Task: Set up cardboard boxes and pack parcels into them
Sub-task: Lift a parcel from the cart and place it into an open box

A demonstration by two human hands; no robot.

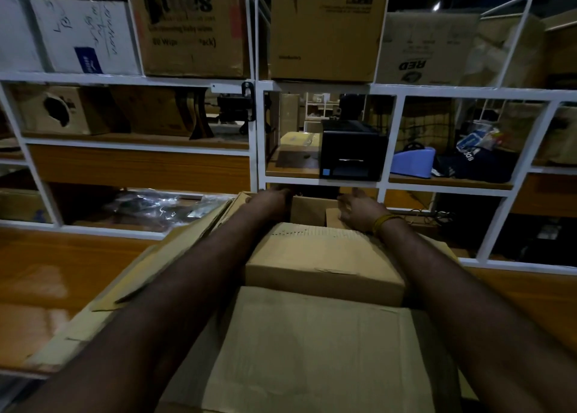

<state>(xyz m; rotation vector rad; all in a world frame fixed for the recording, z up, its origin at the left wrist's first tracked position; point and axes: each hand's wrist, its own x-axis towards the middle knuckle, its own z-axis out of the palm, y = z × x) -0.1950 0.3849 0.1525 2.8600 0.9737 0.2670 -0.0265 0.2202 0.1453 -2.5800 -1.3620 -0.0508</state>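
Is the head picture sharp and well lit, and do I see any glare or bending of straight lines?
Head view: dim overall, with dark corners; the white metal shelf frame bows from wide-angle distortion; pale glare lies on the orange wooden table top; the left hand and right hand at the brown cardboard box look soft.

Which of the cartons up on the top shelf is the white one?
The white carton at the far left of the top shelf, with handwriting and a blue label on its face. The other cartons beside it are plain brown cardboard.
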